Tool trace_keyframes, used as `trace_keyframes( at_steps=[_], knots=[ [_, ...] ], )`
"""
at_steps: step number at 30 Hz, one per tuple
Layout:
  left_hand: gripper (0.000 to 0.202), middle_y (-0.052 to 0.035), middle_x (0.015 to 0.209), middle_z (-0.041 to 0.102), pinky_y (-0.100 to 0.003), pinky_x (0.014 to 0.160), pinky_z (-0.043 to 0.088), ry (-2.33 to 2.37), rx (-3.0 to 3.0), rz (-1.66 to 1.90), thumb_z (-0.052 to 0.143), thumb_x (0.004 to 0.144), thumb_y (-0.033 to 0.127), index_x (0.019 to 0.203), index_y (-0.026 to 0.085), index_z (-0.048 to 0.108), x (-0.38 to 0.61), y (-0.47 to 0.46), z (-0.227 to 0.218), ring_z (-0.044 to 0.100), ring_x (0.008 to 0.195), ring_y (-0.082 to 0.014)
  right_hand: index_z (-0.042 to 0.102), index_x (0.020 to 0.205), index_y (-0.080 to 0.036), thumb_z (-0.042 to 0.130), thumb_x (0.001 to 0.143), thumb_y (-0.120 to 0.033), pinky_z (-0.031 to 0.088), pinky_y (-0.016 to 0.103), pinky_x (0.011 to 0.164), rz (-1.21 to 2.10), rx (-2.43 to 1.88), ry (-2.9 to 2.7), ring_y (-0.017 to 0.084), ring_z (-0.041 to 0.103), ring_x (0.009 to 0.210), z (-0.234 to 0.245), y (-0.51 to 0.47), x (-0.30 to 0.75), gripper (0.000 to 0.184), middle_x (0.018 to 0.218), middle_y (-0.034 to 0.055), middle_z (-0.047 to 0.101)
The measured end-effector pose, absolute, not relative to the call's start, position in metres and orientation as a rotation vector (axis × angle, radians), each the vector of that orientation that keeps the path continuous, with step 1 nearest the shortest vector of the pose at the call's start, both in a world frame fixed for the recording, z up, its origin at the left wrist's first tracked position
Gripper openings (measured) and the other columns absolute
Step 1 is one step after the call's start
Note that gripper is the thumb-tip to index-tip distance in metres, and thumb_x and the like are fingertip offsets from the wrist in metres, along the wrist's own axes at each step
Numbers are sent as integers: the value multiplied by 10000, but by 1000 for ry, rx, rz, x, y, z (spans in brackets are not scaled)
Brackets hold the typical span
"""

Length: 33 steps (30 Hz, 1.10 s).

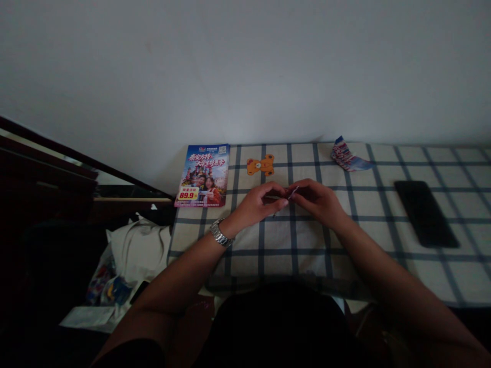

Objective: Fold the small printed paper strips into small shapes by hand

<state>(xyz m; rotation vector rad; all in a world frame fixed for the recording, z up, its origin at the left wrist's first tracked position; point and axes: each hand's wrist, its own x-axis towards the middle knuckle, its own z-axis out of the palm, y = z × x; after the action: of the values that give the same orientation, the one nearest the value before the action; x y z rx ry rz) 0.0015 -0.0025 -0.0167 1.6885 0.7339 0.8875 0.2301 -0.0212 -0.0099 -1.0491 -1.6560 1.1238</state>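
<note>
My left hand (259, 204), with a silver watch (221, 233) at its wrist, is closed in a pinch over the checked cloth. My right hand (317, 201) pinches from the other side, its fingertips meeting those of the left. Between them shows a small, narrow pinkish-purple strip (293, 192). It looks like folded paper, but most of it is hidden by the fingers. Just beyond the hands, a flat orange teddy bear figure (261, 165) lies on the cloth. Left of it rests a printed flyer (203, 176) with a yellow price patch.
A crumpled piece of printed paper (349, 157) lies near the wall at the back right. Farther right is a black phone (426, 213). The checked tablecloth (307, 258) reaches the white wall (268, 71). White bags (140, 248) stand below the table's left edge.
</note>
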Motion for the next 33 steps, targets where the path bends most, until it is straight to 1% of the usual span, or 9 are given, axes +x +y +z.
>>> trace_keyframes(
  at_steps=[3, 6, 9, 11, 13, 15, 19, 23, 33],
  knots=[
    [312, -74, 1084, 723, -309, 861, 625, 749, 1620, 883, 760, 941, 441, 1081, 182, 655, 2, -3, -16, 721, 962, -166, 701, 1225, -268, 757, 952, -367, 638, 378, 932, 1182, -1027, -1621, 211, 770, 999, -14, -21, 229, 296, 1107, 50, 783],
    [338, -75, 1090, 701, -300, 865, 613, 775, 1554, 904, 774, 929, 446, 1085, 178, 639, 3, -2, -16, 701, 974, -166, 665, 1286, -288, 779, 935, -375, 642, 378, 936, 1206, -1030, -1560, 209, 768, 1015, -16, -19, 228, 380, 1194, 50, 753],
    [362, -78, 1095, 694, -304, 868, 603, 805, 1537, 963, 777, 928, 455, 1109, 183, 622, 4, 0, -20, 692, 1003, -179, 680, 1209, -271, 785, 925, -408, 651, 391, 924, 1180, -1064, -1536, 217, 761, 998, -15, -19, 227, 332, 1151, 53, 746],
    [373, -88, 1136, 700, -331, 931, 594, 810, 1540, 1002, 777, 931, 449, 1146, 189, 617, 4, 1, -23, 693, 1074, -198, 693, 1168, -265, 783, 924, -428, 657, 401, 906, 1178, -1091, -1570, 224, 758, 976, -14, -20, 226, 307, 1098, 53, 754],
    [395, -96, 1172, 708, -361, 997, 577, 804, 1553, 1028, 779, 933, 440, 1199, 195, 619, 4, 2, -27, 696, 1117, -209, 689, 1190, -273, 787, 919, -437, 659, 404, 895, 1201, -1097, -1611, 226, 761, 962, -14, -21, 224, 332, 1091, 49, 761],
    [411, -102, 1200, 712, -378, 1033, 564, 799, 1577, 1030, 773, 942, 432, 1248, 200, 625, 4, 3, -29, 698, 1141, -215, 675, 1216, -282, 793, 912, -443, 660, 400, 889, 1228, -1084, -1629, 227, 763, 965, -14, -22, 222, 364, 1102, 44, 762],
    [402, -99, 1217, 722, -375, 1040, 564, 782, 1591, 1026, 766, 953, 418, 1272, 208, 641, 4, 3, -31, 711, 1136, -212, 665, 1206, -278, 806, 895, -456, 662, 393, 874, 1227, -1093, -1619, 234, 754, 993, -15, -23, 220, 385, 1117, 49, 752],
    [393, -93, 1217, 726, -360, 1037, 567, 762, 1592, 1031, 771, 953, 396, 1280, 217, 646, 4, 2, -30, 715, 1135, -204, 664, 1206, -275, 806, 894, -447, 660, 410, 896, 1219, -1117, -1626, 237, 755, 991, -14, -23, 219, 384, 1128, 52, 745],
    [402, -98, 1197, 732, -377, 1033, 573, 773, 1590, 1029, 771, 947, 422, 1264, 205, 649, 6, 2, -28, 721, 1112, -210, 650, 1223, -285, 815, 882, -436, 665, 403, 885, 1291, -1098, -1604, 224, 763, 975, -18, -23, 220, 408, 1143, 49, 740]
  ],
)
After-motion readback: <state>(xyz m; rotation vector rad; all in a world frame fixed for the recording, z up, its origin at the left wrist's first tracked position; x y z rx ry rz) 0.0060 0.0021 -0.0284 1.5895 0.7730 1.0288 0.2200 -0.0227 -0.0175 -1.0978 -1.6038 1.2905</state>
